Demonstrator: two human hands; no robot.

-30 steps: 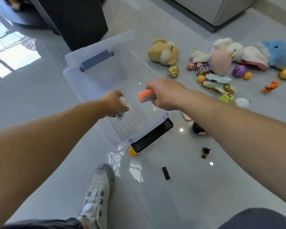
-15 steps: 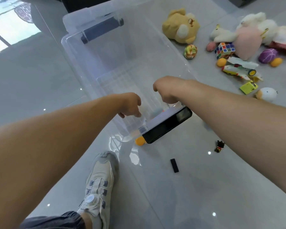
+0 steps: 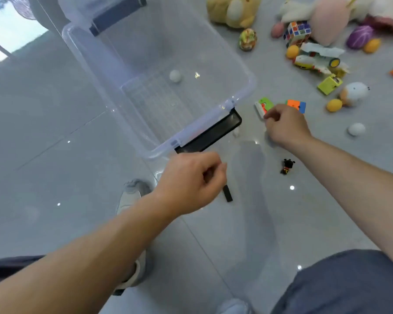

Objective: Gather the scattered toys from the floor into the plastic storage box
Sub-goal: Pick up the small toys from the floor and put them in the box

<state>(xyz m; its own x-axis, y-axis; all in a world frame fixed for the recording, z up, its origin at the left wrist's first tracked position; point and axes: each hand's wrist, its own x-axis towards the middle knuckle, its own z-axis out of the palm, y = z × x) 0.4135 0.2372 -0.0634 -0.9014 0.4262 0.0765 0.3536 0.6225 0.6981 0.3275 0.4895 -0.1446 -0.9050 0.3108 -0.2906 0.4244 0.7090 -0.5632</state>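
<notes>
The clear plastic storage box (image 3: 247, 71) stands on the grey floor with a white ball (image 3: 175, 75) inside. My left hand (image 3: 191, 180) hovers in front of the box's black latch (image 3: 213, 132), fingers curled on nothing I can see. A small black block (image 3: 227, 193) lies just under its fingertips. My right hand (image 3: 286, 125) is down at the floor to the right of the box, and its fingertips pinch the near corner of a green and white toy (image 3: 262, 106). An orange and blue cube (image 3: 296, 105) lies beside it.
A tiny black figure (image 3: 287, 166) lies between my arms. Farther right lie a white egg (image 3: 356, 129), a yellow egg (image 3: 334, 105), a toy vehicle (image 3: 315, 57), a colour cube (image 3: 297, 31) and a yellow plush bear (image 3: 232, 10). My shoe (image 3: 132, 196) is under my left wrist.
Both hands were over the box holding small toys and have come out without them. The right hand moved right to the floor toys, the left drew back toward the black block. A white ball now sits in the box.
</notes>
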